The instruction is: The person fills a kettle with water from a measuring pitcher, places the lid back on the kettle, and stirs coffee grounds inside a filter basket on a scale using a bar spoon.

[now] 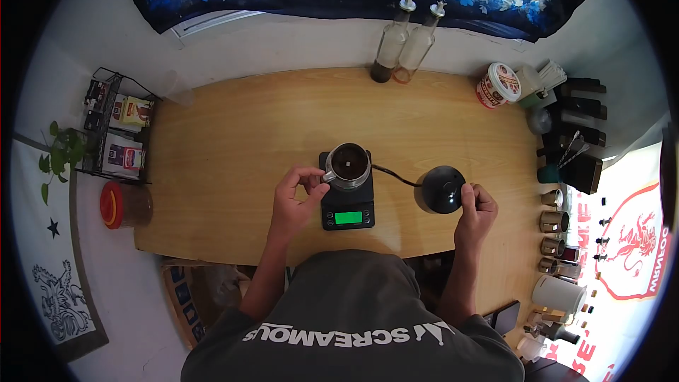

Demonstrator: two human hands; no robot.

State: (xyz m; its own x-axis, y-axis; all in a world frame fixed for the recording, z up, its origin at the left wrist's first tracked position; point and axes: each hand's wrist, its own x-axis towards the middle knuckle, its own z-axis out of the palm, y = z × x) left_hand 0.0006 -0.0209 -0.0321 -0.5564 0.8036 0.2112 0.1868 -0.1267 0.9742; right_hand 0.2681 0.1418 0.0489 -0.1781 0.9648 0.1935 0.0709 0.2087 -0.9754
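Observation:
A clear glass cup (350,163) with dark contents and a small pale spot on the surface is over the plate of a black digital scale (347,205). My left hand (297,197) is closed, thumb and fingers pinching the cup's small side handle. The scale's green display is lit, but its digits are too small to read. My right hand (477,211) is closed at the right side of a black gooseneck kettle (444,189), its grip mostly hidden by my fingers. The kettle's thin spout points left, its tip close to the cup's right rim.
Two glass bottles (414,46) with pourers stand at the back wall. A white-lidded tub (499,85) is at the back right, near a rack of dark containers. At left are a wire rack (113,127) with packets and a red-lidded jar (127,205). Metal cups (554,222) line the right side.

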